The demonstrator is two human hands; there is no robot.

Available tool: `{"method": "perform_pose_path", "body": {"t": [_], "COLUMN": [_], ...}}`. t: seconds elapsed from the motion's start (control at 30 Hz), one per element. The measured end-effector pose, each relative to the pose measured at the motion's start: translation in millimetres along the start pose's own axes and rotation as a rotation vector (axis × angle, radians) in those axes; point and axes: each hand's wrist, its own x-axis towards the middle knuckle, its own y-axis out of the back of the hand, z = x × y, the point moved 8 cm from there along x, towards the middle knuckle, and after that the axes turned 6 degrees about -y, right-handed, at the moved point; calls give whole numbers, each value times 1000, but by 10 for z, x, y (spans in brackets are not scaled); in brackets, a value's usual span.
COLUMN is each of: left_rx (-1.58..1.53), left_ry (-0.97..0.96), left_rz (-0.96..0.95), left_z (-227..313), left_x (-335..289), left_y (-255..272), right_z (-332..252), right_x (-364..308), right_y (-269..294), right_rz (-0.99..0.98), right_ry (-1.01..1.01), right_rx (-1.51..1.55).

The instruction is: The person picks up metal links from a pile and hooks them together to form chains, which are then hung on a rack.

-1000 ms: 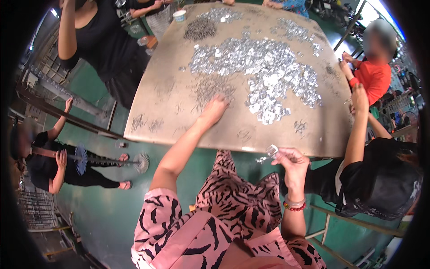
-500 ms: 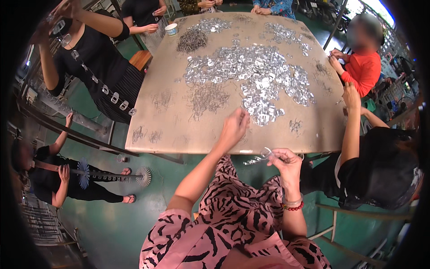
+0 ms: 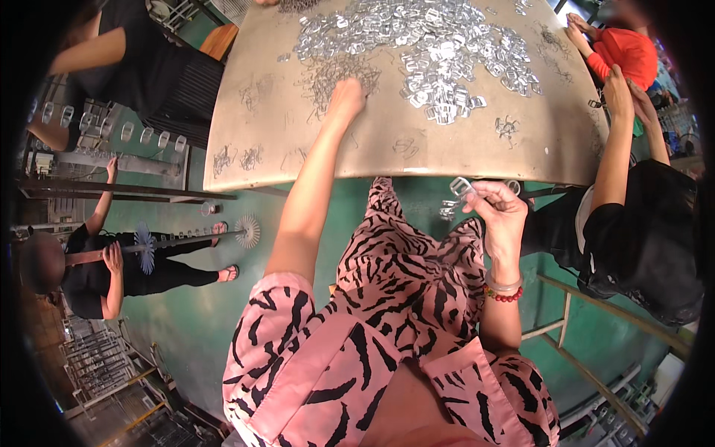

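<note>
My left hand [image 3: 348,98] is stretched out over the table, its fingers curled down into a heap of thin wire hooks [image 3: 316,74]. What its fingertips hold, if anything, is hidden. Near the table's front edge, my right hand [image 3: 503,216] pinches a shiny metal buckle-like frame [image 3: 460,186] between thumb and fingers. Small metal pieces [image 3: 447,209] dangle just below that frame, seemingly linked to it. A large pile of similar silvery frames [image 3: 439,67] lies ahead, to the right of the hooks.
Smaller wire clusters lie on the brown-topped table [image 3: 275,160]. At left, a co-worker in black handles a chain of frames [image 3: 126,132]. Another person below holds a rod with disc brushes [image 3: 145,246]. To the right are a person in black [image 3: 644,246] and one in red [image 3: 625,56].
My left hand has moved left and away from me, from beside the frame pile to the wire hooks. My right hand still holds the metal frame. The view has tilted downward.
</note>
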Motion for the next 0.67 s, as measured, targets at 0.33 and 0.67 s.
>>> {"method": "perform_pose_path", "body": {"t": [0.33,0.67], "left_rx": [-1131,-630], "left_ry": [-182,-499], "left_rz": [-295,181], "left_z": [1828,2118], "left_x": [-1419,-1664], "left_y": [269,300], "right_z": [54,-95], "right_x": [40,183], "right_y": [44,-44], "right_rz": [10,44], "right_ry": [3,100], "right_rx": [-10,-80]}}
